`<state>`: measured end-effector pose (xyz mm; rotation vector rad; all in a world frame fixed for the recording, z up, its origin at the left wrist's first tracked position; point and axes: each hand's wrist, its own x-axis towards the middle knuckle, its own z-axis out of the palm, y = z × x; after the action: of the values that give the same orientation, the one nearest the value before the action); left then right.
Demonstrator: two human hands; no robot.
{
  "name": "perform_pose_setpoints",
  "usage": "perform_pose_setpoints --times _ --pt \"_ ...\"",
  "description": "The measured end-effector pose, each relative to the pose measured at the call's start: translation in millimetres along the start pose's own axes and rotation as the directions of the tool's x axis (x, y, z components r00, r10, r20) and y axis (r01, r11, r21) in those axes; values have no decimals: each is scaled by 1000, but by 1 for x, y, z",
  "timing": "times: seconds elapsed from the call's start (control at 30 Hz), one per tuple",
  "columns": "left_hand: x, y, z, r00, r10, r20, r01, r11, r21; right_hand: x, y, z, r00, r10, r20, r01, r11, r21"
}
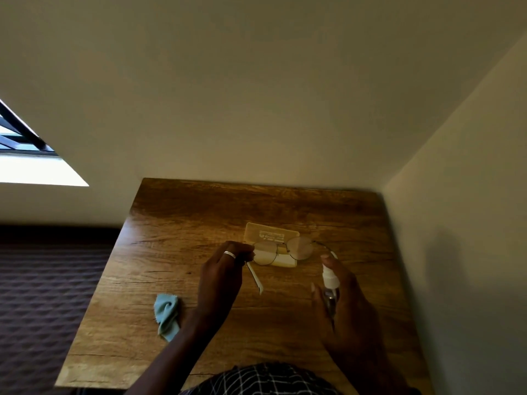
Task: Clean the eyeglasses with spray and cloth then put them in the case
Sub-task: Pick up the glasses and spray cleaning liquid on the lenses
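Thin wire-rimmed eyeglasses (299, 248) are held up over the wooden table (176, 223), lenses facing away from me. My left hand (222, 275), with a ring on one finger, pinches them at the left hinge; the left temple arm hangs down toward me. My right hand (345, 306) grips a small clear spray bottle (329, 283) with a white nozzle, just below and right of the right lens. Behind the glasses an open cream-coloured case (271, 233) lies on the table. A crumpled light-blue cloth (167, 313) rests at the left, near my left forearm.
The table stands in a corner, with a wall along its far edge and another along its right side. A dark patterned bed surface (42, 295) lies left of the table. A window (25, 155) shows at far left.
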<state>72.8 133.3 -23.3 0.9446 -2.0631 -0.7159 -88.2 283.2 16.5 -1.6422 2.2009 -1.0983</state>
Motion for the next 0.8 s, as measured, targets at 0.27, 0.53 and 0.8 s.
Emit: perform_pose_setpoints --times 0.27,0.53,0.8 --pt "2 2 -1 1000 18 9 -18 1000 4 -1 0 3 1000 -13 23 13 1000 9" --pt "1 3 0 1000 17 12 -17 1000 0 -3 2 4 996 -84 5 83 996 31" --pt "2 -2 -4 1000 -11 -3 11 1000 -5 -7 -3 0 974 -215 77 200 966 165"
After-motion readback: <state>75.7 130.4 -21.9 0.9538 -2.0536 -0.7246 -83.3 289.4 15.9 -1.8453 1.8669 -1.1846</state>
